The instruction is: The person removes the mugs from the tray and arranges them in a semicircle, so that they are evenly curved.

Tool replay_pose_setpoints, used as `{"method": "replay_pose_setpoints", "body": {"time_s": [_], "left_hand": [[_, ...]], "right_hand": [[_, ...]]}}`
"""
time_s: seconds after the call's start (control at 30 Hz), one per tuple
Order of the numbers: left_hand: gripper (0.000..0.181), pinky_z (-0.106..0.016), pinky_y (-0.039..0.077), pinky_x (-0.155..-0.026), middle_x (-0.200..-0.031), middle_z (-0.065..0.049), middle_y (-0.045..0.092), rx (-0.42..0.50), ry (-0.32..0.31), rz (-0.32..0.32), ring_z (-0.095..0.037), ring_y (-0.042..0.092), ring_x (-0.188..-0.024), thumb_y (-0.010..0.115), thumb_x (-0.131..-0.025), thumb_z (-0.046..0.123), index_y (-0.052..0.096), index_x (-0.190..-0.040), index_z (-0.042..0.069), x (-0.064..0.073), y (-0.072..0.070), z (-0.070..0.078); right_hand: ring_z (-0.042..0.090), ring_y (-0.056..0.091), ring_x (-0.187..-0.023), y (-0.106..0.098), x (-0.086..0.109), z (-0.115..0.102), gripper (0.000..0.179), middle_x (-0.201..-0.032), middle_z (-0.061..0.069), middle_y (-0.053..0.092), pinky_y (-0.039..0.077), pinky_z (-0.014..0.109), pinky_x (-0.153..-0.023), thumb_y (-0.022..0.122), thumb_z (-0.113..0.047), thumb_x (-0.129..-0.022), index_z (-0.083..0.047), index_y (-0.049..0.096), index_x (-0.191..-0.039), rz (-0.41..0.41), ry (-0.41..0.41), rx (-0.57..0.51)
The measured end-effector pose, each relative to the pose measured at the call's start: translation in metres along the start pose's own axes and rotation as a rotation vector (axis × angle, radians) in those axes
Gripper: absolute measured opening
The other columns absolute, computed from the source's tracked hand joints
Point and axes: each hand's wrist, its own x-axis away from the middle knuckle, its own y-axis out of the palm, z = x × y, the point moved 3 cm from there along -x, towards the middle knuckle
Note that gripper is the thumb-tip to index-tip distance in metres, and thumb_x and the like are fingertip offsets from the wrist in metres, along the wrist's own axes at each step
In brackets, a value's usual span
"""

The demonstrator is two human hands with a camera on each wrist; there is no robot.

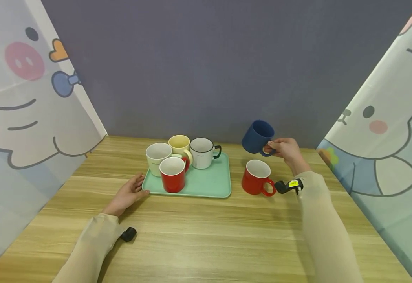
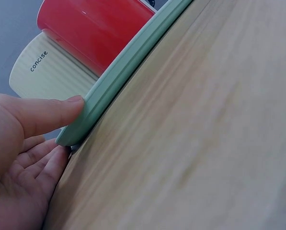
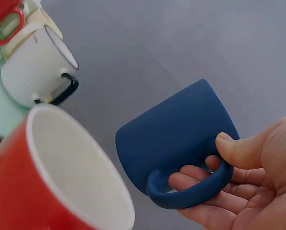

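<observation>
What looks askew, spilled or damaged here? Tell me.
Only the blue mug is askew, tilted in the grip of the right hand, so hardly odd. One red mug stands upright beside the tray. No spill or damage shows.

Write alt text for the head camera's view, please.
A person's right hand holds a tilted blue mug by its handle. The left hand touches the corner of a green tray bearing red mug, yellow mug, white mug and cream mug; another red mug stands on the table to its right.
</observation>
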Motion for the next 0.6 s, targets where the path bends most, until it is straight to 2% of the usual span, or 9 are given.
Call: {"method": "replay_pose_setpoints", "body": {"time_s": [0.2,0.37,0.47,0.6], "left_hand": [[0.081,-0.050,0.031,-0.113,-0.153,-0.039,0.023,0.003,-0.003,-0.002,-0.051,0.029,-0.140,0.064,-0.096,0.000,0.007,-0.152,-0.015,0.001,0.001,0.000],[0.081,-0.050,0.032,-0.113,-0.153,-0.039,0.023,0.002,-0.005,0.003,-0.051,0.029,-0.140,0.064,-0.096,0.001,0.007,-0.153,-0.015,0.002,0.001,-0.001],[0.082,-0.049,0.033,-0.113,-0.153,-0.039,0.023,0.002,-0.004,0.003,-0.051,0.028,-0.140,0.064,-0.096,0.000,0.007,-0.153,-0.015,0.002,0.001,-0.002],[0.082,-0.047,0.034,-0.113,-0.152,-0.039,0.023,0.006,-0.003,-0.001,-0.051,0.028,-0.140,0.064,-0.096,0.000,0.006,-0.152,-0.015,0.001,0.001,-0.002]], "right_hand": [[0.001,0.068,-0.072,-0.010,0.003,0.018,0.027,-0.071,-0.010,0.071,0.057,0.017,-0.068,0.056,-0.010,-0.102,0.016,0.056,-0.109,0.012,0.015,-0.071],[0.001,0.069,-0.068,-0.015,0.005,0.034,0.017,-0.068,-0.010,0.070,0.057,0.016,-0.066,0.055,-0.006,-0.101,0.009,0.057,-0.095,-0.003,0.020,-0.112],[0.000,0.068,-0.069,-0.017,0.006,0.046,0.021,-0.069,-0.010,0.069,0.057,0.016,-0.067,0.055,-0.007,-0.102,0.012,0.060,-0.096,0.000,0.034,-0.081],[0.002,0.067,-0.071,-0.017,0.010,0.057,0.029,-0.074,-0.007,0.070,0.057,0.017,-0.069,0.055,-0.007,-0.101,0.021,0.057,-0.109,0.001,0.041,-0.040]]}}
